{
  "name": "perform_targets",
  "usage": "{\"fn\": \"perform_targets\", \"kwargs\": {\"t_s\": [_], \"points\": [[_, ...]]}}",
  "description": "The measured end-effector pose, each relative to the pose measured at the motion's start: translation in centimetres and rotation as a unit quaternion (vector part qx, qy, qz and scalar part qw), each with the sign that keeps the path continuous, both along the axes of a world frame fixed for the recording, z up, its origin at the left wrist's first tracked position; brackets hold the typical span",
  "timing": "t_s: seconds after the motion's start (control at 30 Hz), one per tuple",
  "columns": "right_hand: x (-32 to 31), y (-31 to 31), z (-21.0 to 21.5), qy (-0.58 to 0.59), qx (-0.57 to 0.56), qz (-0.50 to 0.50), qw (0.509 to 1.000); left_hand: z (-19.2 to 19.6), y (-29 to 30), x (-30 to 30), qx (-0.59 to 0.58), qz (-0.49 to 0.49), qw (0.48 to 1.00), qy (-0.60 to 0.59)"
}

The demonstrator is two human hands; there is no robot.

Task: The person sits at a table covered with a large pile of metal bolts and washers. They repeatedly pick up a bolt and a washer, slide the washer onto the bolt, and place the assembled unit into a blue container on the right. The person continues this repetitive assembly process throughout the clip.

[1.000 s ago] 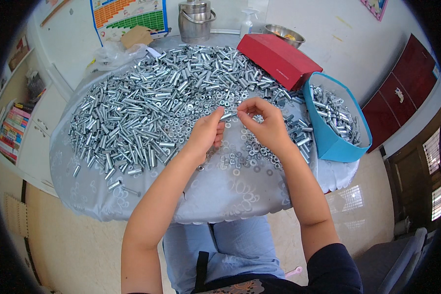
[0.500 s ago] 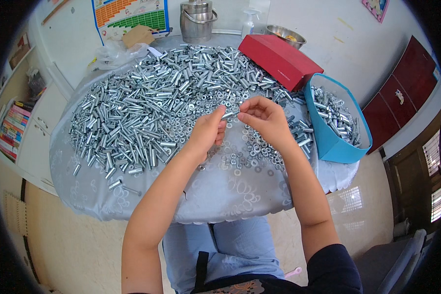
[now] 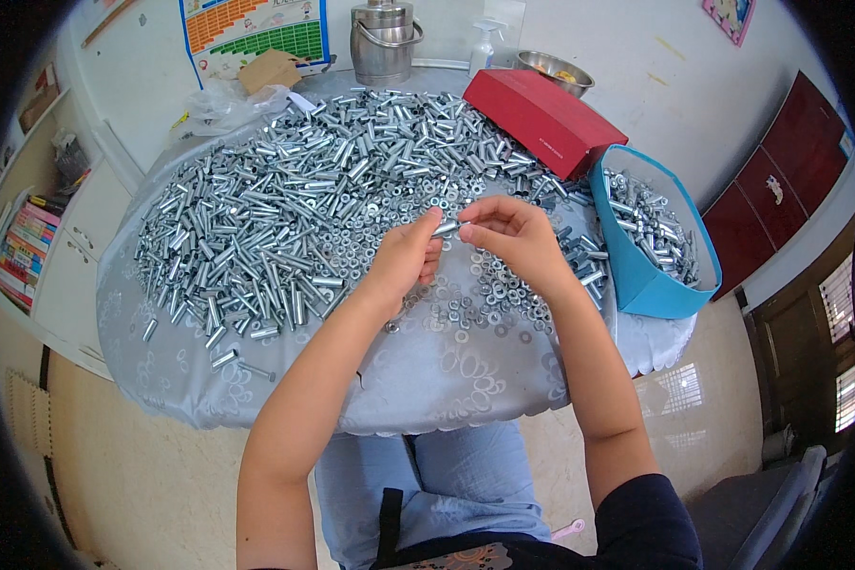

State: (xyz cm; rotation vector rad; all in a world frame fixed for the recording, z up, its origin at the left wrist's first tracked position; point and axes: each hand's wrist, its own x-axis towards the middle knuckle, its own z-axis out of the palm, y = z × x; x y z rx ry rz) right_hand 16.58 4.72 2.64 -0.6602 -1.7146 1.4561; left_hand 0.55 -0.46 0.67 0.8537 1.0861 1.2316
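Over the middle of the table, my left hand [image 3: 409, 253] is closed on one end of a small silver metal sleeve anchor [image 3: 446, 228]. At its other end, the thumb and forefinger of my right hand [image 3: 509, 234] pinch the tip; whether a separate nut or washer is between them is too small to tell. Beneath and around my hands lie loose nuts and washers [image 3: 508, 296]. A broad heap of silver metal sleeves and bolts [image 3: 256, 223] spreads to the left and back.
A blue fabric bin [image 3: 651, 294] of assembled metal pieces stands at the right, beside a red box [image 3: 546, 119]. Behind the heap are a steel pail [image 3: 382, 47], a spray bottle [image 3: 483, 49], a metal bowl [image 3: 579, 85] and a plastic bag [image 3: 228, 112]. A patterned grey cloth [image 3: 399, 380] covers the table.
Both hands stay nearly in place on the metal sleeve anchor. My right fingers have shifted slightly at its end, and the piece sits a little lower in view.
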Motion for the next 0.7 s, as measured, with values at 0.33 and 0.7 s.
{"fn": "perform_targets", "kwargs": {"t_s": [0.33, 0.7], "points": [[0.4, 0.1, 0.0, -0.012, -0.031, 0.047, 0.998, -0.2, 0.1, -0.3, -0.019, -0.084, 0.995, -0.049], [1.3, 0.2, -0.1, -0.231, 0.319, 0.005, 0.919, 0.4, 0.5, -1.6, 0.026, -0.018, 0.978, -0.209]]}}
